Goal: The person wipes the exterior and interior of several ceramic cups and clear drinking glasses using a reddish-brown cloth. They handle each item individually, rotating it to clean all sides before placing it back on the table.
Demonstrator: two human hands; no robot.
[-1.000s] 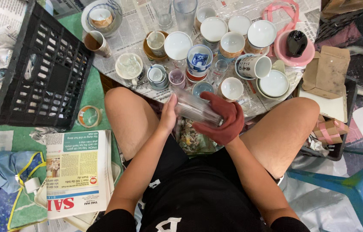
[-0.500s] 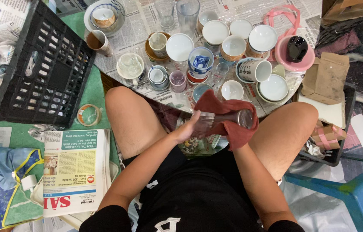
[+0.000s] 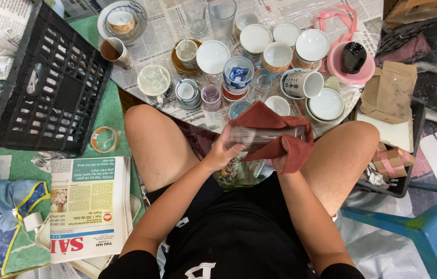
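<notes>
Glass tumbler (image 3: 262,137), clear and ribbed, is lying sideways in the air above the person's lap, between both knees and just in front of the crowded surface (image 3: 167,26).

Far to the left, a black plastic crate (image 3: 48,82) is sitting tilted on the green floor mat, with a roll of tape (image 3: 105,139) just beside its lower corner and a folded newspaper (image 3: 89,206) lying below that.

The left hand (image 3: 223,152) is gripping the tumbler's left end, its fingers (image 3: 229,135) curling over the top of the glass. Beyond it, cups and bowls are standing packed together on newspaper, among them a blue-and-white cup (image 3: 238,76).

The right hand (image 3: 283,157) is mostly hidden under a dark red cloth (image 3: 280,132), which is draping over the tumbler's right half; its fingers are clenching the cloth against the glass.

Further right, a pink bowl (image 3: 340,70) is holding a black object, and a brown cardboard piece (image 3: 392,90) is resting beside it.
</notes>
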